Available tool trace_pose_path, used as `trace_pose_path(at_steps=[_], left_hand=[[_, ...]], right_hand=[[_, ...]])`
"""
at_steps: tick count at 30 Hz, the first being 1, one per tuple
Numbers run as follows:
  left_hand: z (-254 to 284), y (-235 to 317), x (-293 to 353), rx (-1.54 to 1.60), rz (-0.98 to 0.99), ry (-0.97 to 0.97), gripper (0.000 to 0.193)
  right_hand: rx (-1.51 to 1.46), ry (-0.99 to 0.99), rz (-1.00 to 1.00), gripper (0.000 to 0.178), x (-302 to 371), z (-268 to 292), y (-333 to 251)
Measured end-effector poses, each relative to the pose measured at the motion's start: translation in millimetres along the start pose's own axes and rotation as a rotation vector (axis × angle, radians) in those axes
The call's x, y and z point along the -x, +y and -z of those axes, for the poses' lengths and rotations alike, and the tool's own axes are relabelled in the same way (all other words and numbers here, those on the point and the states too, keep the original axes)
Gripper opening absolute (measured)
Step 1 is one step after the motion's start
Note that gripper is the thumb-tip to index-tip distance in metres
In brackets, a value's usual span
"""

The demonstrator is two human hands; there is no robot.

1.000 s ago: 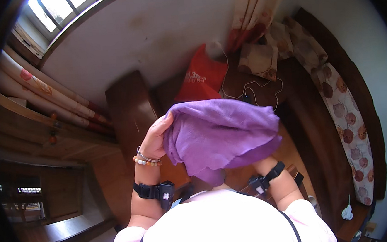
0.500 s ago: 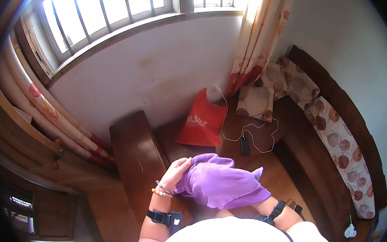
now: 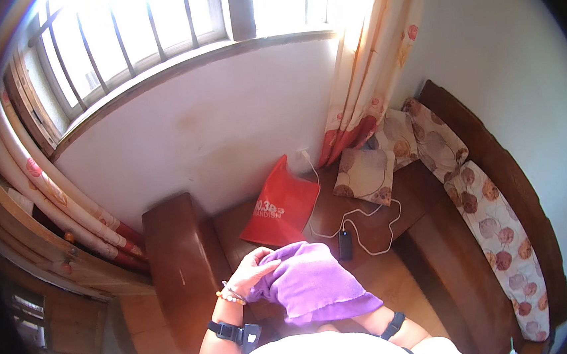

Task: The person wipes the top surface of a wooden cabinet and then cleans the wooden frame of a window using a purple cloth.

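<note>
A purple cloth (image 3: 315,281) hangs in loose folds in front of my white top. My left hand (image 3: 254,270) grips its upper left edge, thumb and fingers closed on the fabric. On the cloth's other side, my right forearm (image 3: 402,333) comes in from the lower right. My right hand is covered by the cloth, so its fingers cannot be seen. Just beyond the cloth lies a red plastic bag (image 3: 282,207) on the brown wooden seat (image 3: 234,224).
A black device (image 3: 345,245) with a white cable lies right of the cloth. Patterned cushions (image 3: 364,174) rest on the bench, and a long patterned pad (image 3: 502,246) runs along its right side. Curtains (image 3: 349,85) flank the barred window. A wooden armrest block (image 3: 181,251) stands at left.
The view has tilted, so the room sits lower and further left. The cloth's raised right corner has dropped and the cloth looks smoother. My left hand keeps its hold on the cloth.
</note>
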State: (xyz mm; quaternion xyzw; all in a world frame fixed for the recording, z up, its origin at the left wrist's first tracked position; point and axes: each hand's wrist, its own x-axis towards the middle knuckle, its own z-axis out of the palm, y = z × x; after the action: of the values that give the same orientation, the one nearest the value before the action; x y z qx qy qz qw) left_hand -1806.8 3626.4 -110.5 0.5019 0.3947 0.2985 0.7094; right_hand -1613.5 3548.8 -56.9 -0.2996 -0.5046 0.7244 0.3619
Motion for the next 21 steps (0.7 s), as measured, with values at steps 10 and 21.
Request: trace_pose_path(at_steps=[10, 21], left_hand=[[-100.3, 18.8, -100.8, -0.046, -0.003, 0.023, 0.022], [-66.3, 24.0, -40.7, -0.026, 0.135, 0.52, 0.022]], right_hand=[[0.25, -0.131, 0.082, 0.043, 35.9, 120.0, -71.8], [0.44, -0.317, 0.175, 0.044, 42.3, 124.4, -99.6]])
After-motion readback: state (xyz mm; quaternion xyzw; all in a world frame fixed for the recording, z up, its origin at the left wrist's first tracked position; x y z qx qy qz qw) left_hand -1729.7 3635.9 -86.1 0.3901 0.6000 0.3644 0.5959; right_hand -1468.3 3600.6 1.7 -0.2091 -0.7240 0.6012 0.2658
